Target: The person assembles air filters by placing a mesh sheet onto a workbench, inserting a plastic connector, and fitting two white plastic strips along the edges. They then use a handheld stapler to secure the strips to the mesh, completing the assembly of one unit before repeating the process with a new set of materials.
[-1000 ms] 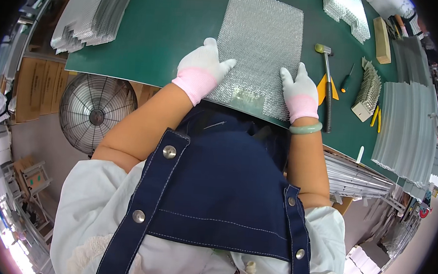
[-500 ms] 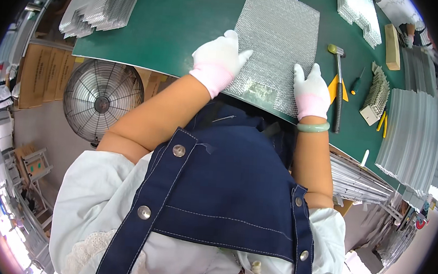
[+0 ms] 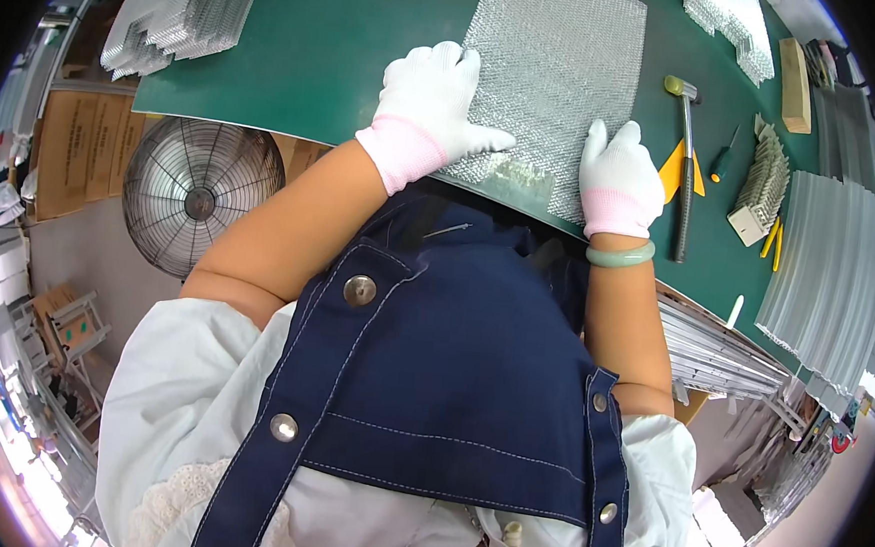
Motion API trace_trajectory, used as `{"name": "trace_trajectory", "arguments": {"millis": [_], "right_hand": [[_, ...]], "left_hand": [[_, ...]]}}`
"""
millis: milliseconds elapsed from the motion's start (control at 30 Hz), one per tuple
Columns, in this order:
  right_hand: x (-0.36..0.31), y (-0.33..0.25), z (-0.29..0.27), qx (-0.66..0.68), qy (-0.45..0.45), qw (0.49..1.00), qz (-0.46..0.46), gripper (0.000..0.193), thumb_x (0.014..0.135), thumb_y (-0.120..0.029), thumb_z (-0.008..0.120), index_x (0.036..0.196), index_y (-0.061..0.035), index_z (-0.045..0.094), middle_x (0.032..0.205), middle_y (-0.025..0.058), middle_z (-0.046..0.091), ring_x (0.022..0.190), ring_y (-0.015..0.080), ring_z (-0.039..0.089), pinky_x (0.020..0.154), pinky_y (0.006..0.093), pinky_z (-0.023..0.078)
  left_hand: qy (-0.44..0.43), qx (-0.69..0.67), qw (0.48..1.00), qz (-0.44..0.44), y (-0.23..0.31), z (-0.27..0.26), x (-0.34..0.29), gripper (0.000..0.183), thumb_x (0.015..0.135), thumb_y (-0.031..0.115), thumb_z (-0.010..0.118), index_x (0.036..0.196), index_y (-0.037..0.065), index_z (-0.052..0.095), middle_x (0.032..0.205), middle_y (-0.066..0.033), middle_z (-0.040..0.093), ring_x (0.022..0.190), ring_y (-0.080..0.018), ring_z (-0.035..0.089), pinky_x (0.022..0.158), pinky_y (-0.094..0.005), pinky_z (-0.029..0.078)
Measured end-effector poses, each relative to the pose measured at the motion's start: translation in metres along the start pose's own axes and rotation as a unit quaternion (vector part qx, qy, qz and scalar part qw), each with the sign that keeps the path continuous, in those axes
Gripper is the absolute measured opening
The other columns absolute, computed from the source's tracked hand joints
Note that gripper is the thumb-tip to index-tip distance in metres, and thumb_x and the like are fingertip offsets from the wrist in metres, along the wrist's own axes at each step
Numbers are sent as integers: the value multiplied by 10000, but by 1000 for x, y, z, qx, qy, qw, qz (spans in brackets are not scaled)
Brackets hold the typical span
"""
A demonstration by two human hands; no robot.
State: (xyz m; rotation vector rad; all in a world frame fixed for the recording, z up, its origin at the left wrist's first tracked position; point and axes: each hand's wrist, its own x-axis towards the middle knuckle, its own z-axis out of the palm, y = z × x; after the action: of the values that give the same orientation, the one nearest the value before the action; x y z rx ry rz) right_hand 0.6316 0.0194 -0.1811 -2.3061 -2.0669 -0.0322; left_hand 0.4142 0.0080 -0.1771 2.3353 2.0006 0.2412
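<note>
The silvery mesh-textured sheet lies flat on the green bench, its near end at the bench edge facing the person. The left hand, gloved, is open at the left side of the sheet, with the thumb extended inward over the surface. The right hand, also gloved, is open at the near right side, fingers pointing away from the person; neither hand is closed around anything. Applied pressure cannot be determined. Placement of the sheet between the two hands appears complete. At its near end is a pale greenish patch; whether this is a cut-out or a covering cannot be determined. The sheet lies apart from the left stack and the far-right stack, so transfer to either, if required, remains undone. Whether those stacks hold processed or unprocessed pieces is not evident. The hammer and the screwdriver lie on the bench to the right, both out of hand; no tool work is in progress.
</note>
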Motion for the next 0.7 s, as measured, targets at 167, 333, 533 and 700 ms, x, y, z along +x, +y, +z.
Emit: {"name": "trace_trajectory", "arguments": {"millis": [167,333,533,700], "right_hand": [[7,16,-15,29,-62,997,-31,570,909,-553,541,1074,-8,559,895,220,697,873,391,688,775,473,540],[-12,37,-37,106,-133,985,-29,777,818,-533,685,1316,35,503,1084,247,676,1032,390,653,895,447,509],[-32,33,-15,144,-78,986,-30,746,805,-471,723,1321,18,497,1059,245,659,1019,373,645,854,424,527],[-38,22,-25,8,69,994,-90,521,816,-400,726,1173,-54,572,858,163,617,877,312,655,724,411,536]], "left_hand": [[-72,50,996,-18,7,-12,5,958,615,740,703,1242,25,576,1059,-116,568,994,-254,583,828,-390,513],[-15,28,997,-64,15,-15,-9,882,647,690,720,1236,49,585,997,-114,578,959,-253,594,804,-390,520],[-44,-98,993,44,4,-12,-26,574,748,469,753,1105,31,650,971,-118,583,930,-302,592,838,-403,501],[8,-138,986,92,-4,-10,-32,494,718,355,792,1067,28,663,938,-114,578,919,-311,587,826,-411,491]]}}
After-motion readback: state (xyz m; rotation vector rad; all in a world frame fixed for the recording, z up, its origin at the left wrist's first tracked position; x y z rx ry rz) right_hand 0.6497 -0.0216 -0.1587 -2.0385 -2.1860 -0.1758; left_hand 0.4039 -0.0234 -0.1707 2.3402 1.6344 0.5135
